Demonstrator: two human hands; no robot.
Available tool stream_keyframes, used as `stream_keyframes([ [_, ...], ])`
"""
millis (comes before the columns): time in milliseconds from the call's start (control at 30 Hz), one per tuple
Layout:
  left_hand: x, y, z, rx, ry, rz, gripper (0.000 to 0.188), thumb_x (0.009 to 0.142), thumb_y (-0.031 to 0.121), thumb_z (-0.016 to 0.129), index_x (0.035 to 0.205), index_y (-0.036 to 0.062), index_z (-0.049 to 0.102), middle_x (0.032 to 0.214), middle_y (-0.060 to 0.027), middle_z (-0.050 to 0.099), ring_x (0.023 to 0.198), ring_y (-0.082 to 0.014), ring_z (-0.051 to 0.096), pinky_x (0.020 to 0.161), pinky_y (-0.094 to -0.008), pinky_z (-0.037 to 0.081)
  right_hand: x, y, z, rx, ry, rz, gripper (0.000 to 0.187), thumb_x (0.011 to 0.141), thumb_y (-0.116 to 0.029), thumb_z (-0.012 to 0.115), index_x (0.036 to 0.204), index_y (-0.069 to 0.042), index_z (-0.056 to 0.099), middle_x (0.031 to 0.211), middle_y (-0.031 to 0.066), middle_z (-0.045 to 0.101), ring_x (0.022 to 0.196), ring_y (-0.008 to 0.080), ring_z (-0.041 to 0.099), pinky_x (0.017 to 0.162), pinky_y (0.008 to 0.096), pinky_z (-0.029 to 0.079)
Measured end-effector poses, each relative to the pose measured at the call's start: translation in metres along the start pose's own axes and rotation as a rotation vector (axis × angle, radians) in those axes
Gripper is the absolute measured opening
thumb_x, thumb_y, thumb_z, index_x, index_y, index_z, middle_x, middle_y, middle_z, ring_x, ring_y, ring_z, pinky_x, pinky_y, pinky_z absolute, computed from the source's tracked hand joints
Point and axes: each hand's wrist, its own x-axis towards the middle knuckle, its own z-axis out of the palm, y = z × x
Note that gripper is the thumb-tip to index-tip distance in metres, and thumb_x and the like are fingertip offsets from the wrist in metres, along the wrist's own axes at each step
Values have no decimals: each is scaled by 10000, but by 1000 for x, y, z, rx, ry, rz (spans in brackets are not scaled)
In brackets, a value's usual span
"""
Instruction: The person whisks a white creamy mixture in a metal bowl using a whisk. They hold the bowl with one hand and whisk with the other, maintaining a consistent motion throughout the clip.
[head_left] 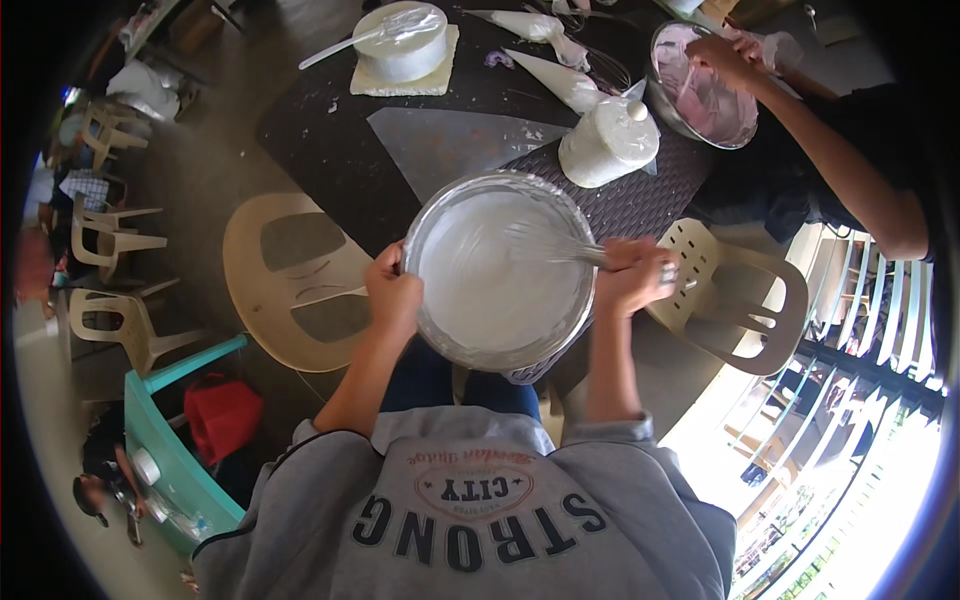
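Well, the left hand [396, 297] holds the rim of the bowl [480, 362] by the table [312, 135] and the right hand [637, 277] grips the whisk [545, 244], so it seems best to hold steady and sweep the white cream [475, 292] off the sides.

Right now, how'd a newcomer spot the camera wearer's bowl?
Find the dark table, then the grey shirt below. Just above the shirt, the left hand holds a round bowl, the right hand a whisk. Its white mixture sets it apart from the pink mixture in the upper-right bowl.
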Motion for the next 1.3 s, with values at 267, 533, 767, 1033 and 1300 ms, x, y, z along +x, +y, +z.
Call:
stream_keyframes([
  [267,-12,4,10,46,57,-1,409,548,-145,334,847,-49,596,774,-39,562,632,-82,435,584,-187,327,-6,-2,-1,-159,-32,-120,208,819,-65,454,630,-81,369,442,36,381,367,132,357,427,323,395],
  [533,-14,16,20,61,87,-112,362,561,-131,331,809,-42,579,757,-30,544,645,-69,431,580,-170,322,-20,17,-13,-193,-50,-100,180,795,-66,521,642,-70,426,518,50,458,463,139,455,500,338,432],
  [767,-12,2,12,-28,84,-81,427,539,-143,348,878,-47,589,737,-38,552,617,-87,485,526,-191,348,-40,7,-21,-224,-401,-124,192,840,-105,471,670,-24,506,651,75,547,625,166,557,699,343,477],
  [1033,-12,-2,9,-70,71,-92,306,541,-142,349,741,-15,541,701,-33,534,517,-75,441,415,-192,289,-41,-4,13,-299,-453,-267,213,774,27,489,578,-37,434,530,74,464,449,188,439,513,370,435],
  [1300,-10,-4,21,-131,41,-78,398,573,-135,355,898,-48,568,742,-64,573,519,-77,474,439,-173,326,-70,-5,-4,-498,-645,-294,210,851,-92,420,715,35,518,622,101,517,549,211,494,572,352,469],
])
